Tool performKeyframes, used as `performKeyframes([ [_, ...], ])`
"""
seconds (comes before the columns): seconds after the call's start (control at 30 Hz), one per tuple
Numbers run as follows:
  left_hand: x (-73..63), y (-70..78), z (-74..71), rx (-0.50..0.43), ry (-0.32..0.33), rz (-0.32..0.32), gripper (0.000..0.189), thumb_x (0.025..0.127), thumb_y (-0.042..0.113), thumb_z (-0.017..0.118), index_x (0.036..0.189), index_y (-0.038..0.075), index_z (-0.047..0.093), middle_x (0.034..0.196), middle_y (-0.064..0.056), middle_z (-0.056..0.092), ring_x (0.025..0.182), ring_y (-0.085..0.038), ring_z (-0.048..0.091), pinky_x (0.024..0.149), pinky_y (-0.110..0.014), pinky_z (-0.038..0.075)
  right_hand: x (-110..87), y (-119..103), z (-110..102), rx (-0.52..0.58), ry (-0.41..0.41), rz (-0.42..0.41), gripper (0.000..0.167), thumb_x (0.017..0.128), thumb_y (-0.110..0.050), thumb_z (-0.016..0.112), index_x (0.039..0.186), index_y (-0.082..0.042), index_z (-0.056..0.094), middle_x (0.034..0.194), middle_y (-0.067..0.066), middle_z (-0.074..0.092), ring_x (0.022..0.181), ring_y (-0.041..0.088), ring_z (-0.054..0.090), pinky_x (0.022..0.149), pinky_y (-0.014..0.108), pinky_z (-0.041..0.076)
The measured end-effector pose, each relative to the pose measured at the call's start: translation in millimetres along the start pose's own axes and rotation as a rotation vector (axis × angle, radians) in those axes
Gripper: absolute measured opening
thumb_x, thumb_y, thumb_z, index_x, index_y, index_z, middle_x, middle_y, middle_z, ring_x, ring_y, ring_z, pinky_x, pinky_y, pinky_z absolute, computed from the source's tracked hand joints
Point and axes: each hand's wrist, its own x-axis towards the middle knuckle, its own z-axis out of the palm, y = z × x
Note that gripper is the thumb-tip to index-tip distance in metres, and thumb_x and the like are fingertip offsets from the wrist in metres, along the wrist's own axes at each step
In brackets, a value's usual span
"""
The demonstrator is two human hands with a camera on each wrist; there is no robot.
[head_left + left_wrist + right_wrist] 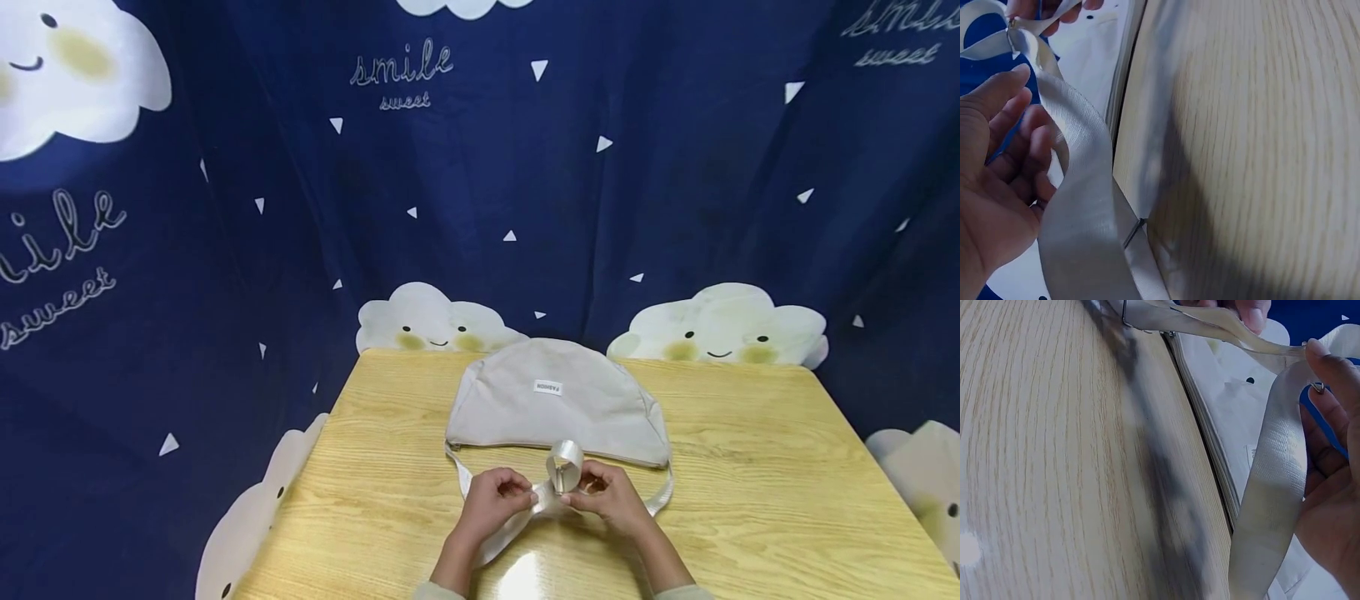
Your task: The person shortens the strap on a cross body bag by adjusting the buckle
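Note:
A beige shoulder bag [551, 408] lies on the wooden table with its FASHION label upside down. Its webbing strap [1085, 137] runs out toward the person and is lifted between the two hands. The right hand [607, 500] pinches the strap beside a metal strap buckle [559, 479], where the webbing stands up in a loop [566, 454]. In the right wrist view, the thumb of that hand presses the strap near the buckle. The left hand [495, 502] holds the strap a little to the left, thumb and fingers at its edge. Curled fingers partly hide the webbing there.
The wooden table [750, 467] reaches out on both sides of the bag. A second metal ring [1135, 232] sits on the strap in the left wrist view. Behind hangs a dark blue curtain [480, 183] with clouds and triangles.

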Motion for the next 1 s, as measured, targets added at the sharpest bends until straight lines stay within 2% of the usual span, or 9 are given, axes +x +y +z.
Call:
performKeyframes([
  [0.2,1.5,-5.8,3.4,-0.065,-0.100,-0.094,0.020,0.077,0.017,0.076,0.092,0.007,0.069,0.079,0.003,0.065,0.066,-0.008,0.058,0.061,-0.023,0.049,1.6,1.5,-1.3,0.016,-0.013,-0.016,0.028,0.073,-0.006,0.078,0.097,0.002,0.067,0.085,0.004,0.067,0.078,0.030,0.056,0.070,0.033,0.044],
  [0.3,0.7,-1.2,2.4,-0.121,-0.126,-0.126,0.019,0.077,0.011,0.075,0.093,0.003,0.068,0.076,0.000,0.063,0.064,-0.008,0.055,0.058,-0.022,0.046,2.8,7.0,-1.1,0.023,-0.010,0.007,0.029,0.072,-0.005,0.078,0.097,0.003,0.067,0.086,0.006,0.067,0.080,0.033,0.056,0.071,0.036,0.044],
  [0.37,-0.6,5.4,0.7,-0.165,-0.129,-0.141,0.018,0.077,0.005,0.073,0.093,-0.001,0.068,0.073,-0.003,0.062,0.063,-0.008,0.053,0.056,-0.021,0.045,3.8,15.6,-0.9,0.017,-0.004,0.030,0.029,0.071,-0.005,0.079,0.096,0.001,0.067,0.085,0.004,0.066,0.080,0.031,0.056,0.072,0.035,0.044],
  [0.5,-1.1,10.5,-1.5,-0.187,-0.100,-0.127,0.013,0.077,0.001,0.072,0.089,-0.002,0.068,0.071,-0.005,0.061,0.061,-0.008,0.052,0.055,-0.019,0.044,4.8,31.8,-1.8,0.002,-0.004,0.046,0.029,0.070,-0.009,0.081,0.096,-0.003,0.068,0.084,0.000,0.066,0.079,0.021,0.055,0.073,0.033,0.044],
  [0.57,0.8,4.1,-1.0,-0.167,-0.083,-0.117,0.010,0.077,0.004,0.073,0.087,0.001,0.069,0.071,-0.003,0.061,0.061,-0.008,0.053,0.055,-0.020,0.044,3.6,24.6,-2.8,-0.008,-0.012,0.035,0.028,0.071,-0.009,0.080,0.095,-0.002,0.067,0.082,0.000,0.065,0.078,0.017,0.054,0.072,0.033,0.044],
  [0.73,5.1,-8.7,-0.9,-0.124,-0.059,-0.087,0.009,0.079,0.009,0.074,0.085,0.005,0.070,0.071,0.001,0.062,0.061,-0.007,0.053,0.056,-0.021,0.045,0.6,-1.2,-3.5,-0.007,-0.006,0.043,0.026,0.070,-0.003,0.079,0.093,0.001,0.067,0.078,0.001,0.064,0.077,0.018,0.055,0.072,0.033,0.043],
  [0.8,4.6,-6.7,-2.1,-0.105,-0.047,-0.070,0.008,0.080,0.008,0.073,0.085,0.004,0.070,0.072,0.001,0.062,0.062,-0.007,0.053,0.057,-0.021,0.046,0.4,-2.5,-3.5,-0.002,0.005,0.049,0.027,0.070,-0.002,0.079,0.094,0.001,0.067,0.079,0.001,0.065,0.078,0.019,0.055,0.072,0.033,0.043],
  [1.0,-2.0,11.9,-15.4,-0.107,-0.020,-0.047,0.006,0.082,0.003,0.068,0.085,-0.003,0.067,0.075,-0.012,0.063,0.063,-0.011,0.053,0.055,-0.021,0.044,-0.9,-2.9,-4.5,-0.003,0.038,0.049,0.027,0.068,-0.001,0.080,0.092,0.000,0.068,0.079,-0.001,0.065,0.077,0.017,0.055,0.072,0.036,0.045],
])
